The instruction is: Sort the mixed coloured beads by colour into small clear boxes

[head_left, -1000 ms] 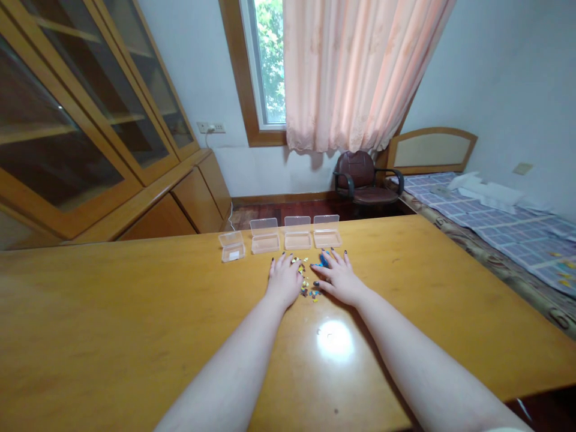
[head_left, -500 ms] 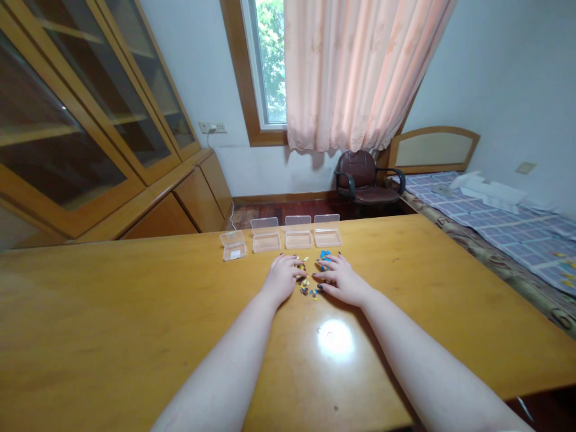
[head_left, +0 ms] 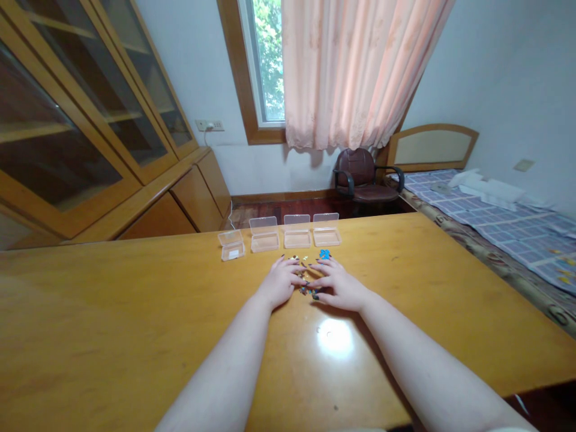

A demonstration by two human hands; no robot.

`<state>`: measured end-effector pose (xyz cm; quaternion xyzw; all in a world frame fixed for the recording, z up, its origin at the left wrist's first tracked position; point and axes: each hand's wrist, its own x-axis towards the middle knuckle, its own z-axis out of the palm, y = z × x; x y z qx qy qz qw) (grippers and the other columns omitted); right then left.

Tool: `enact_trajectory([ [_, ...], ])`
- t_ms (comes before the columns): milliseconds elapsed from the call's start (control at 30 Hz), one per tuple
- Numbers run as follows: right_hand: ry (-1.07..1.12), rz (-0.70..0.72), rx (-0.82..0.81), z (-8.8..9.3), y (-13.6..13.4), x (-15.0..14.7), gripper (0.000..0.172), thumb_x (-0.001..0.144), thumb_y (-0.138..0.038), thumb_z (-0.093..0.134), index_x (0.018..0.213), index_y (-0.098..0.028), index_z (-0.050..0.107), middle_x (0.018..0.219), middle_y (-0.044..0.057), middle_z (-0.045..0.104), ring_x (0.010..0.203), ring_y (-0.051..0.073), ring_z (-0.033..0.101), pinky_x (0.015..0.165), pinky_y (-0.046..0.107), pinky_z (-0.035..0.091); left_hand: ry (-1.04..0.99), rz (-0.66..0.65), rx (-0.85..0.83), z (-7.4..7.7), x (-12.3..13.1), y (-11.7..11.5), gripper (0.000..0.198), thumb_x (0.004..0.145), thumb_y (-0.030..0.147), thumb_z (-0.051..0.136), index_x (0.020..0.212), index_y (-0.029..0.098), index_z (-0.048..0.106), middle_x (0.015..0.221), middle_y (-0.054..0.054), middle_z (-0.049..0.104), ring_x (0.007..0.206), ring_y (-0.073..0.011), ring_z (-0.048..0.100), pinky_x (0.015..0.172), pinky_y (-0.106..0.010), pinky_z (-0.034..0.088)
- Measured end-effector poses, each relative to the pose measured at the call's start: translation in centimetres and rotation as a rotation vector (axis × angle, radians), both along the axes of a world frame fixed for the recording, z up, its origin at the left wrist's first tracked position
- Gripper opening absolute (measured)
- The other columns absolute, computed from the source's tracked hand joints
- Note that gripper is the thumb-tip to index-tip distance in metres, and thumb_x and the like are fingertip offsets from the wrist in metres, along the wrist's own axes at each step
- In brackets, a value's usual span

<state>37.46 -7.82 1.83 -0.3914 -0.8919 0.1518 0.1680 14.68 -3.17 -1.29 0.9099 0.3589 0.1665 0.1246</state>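
Note:
Both hands rest low over a scatter of small coloured pieces (head_left: 305, 291) on the wooden table (head_left: 135, 324). My left hand (head_left: 279, 283) lies at the left side of the scatter, its fingers apart and reaching over the pieces. From the right, my right hand (head_left: 336, 282) spreads its fingers across the middle of the scatter, fingertips close to the left hand's. Just beyond the right fingers sits a small group of blue pieces (head_left: 324, 254). Yellowish pieces (head_left: 305, 258) show past the left fingertips. What the pieces are is too small to tell, and some are hidden under the fingers.
Along the far table edge stand clear plastic boxes with raised lids: a small box (head_left: 233, 253) at left, then three larger ones (head_left: 265, 242), (head_left: 297, 240), (head_left: 327, 238). Beyond are a brown armchair (head_left: 360, 174), a bed (head_left: 499, 210) at right and a glass-fronted cabinet (head_left: 157, 180) at left.
My right hand has shifted left over the pieces, closer to my left hand. The blue group beyond it shows more plainly. My left hand has barely moved.

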Motion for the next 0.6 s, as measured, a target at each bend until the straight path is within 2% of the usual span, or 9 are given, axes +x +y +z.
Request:
enact_trajectory([
  [167,-0.023,0.042,-0.029,0.1,-0.3,-0.4,0.039,0.078,-0.049,0.062,0.115,-0.036,0.064,0.145,0.003,0.038,0.133,0.031,0.029,0.108,0.055,0.016,-0.049,0.115,0.020,-0.5,0.2,0.2,0.031,0.081,0.013,0.054,0.093,0.036,0.072,0.114,0.002,0.066,0.116,-0.0223,0.050,0.106,-0.054,0.026],
  [300,-0.047,-0.038,-0.022,-0.2,-0.2,-0.4,0.044,0.079,-0.052,0.060,0.119,-0.034,0.061,0.147,0.004,0.034,0.134,0.033,0.026,0.108,0.057,0.014,-0.115,0.096,0.028,0.0,0.3,-0.2,0.031,0.079,0.011,0.052,0.092,0.031,0.072,0.110,0.000,0.067,0.113,-0.0213,0.052,0.105,-0.049,0.031],
  [433,-0.030,-0.125,0.017,-0.7,0.2,-0.1,0.040,0.081,-0.048,0.058,0.117,-0.029,0.063,0.140,0.009,0.043,0.131,0.031,0.032,0.109,0.055,0.017,-0.166,0.014,0.036,0.8,0.6,-0.8,0.024,0.076,0.016,0.057,0.094,0.027,0.070,0.107,-0.002,0.066,0.107,-0.0199,0.054,0.103,-0.043,0.035],
  [533,0.012,-0.100,0.040,-0.6,0.2,0.0,0.029,0.082,-0.043,0.059,0.106,-0.030,0.069,0.134,0.007,0.051,0.128,0.029,0.036,0.109,0.053,0.019,-0.168,-0.019,0.028,1.2,0.7,-1.0,0.018,0.075,0.027,0.063,0.092,0.025,0.069,0.106,-0.004,0.064,0.105,-0.0205,0.054,0.101,-0.042,0.036],
  [600,0.028,-0.059,0.033,-0.5,0.1,0.0,0.027,0.081,-0.043,0.060,0.103,-0.031,0.070,0.133,0.006,0.051,0.128,0.029,0.037,0.108,0.053,0.020,-0.163,-0.016,0.023,1.3,0.7,-1.0,0.014,0.075,0.027,0.062,0.087,0.024,0.069,0.105,-0.004,0.064,0.105,-0.0206,0.054,0.100,-0.042,0.036],
])
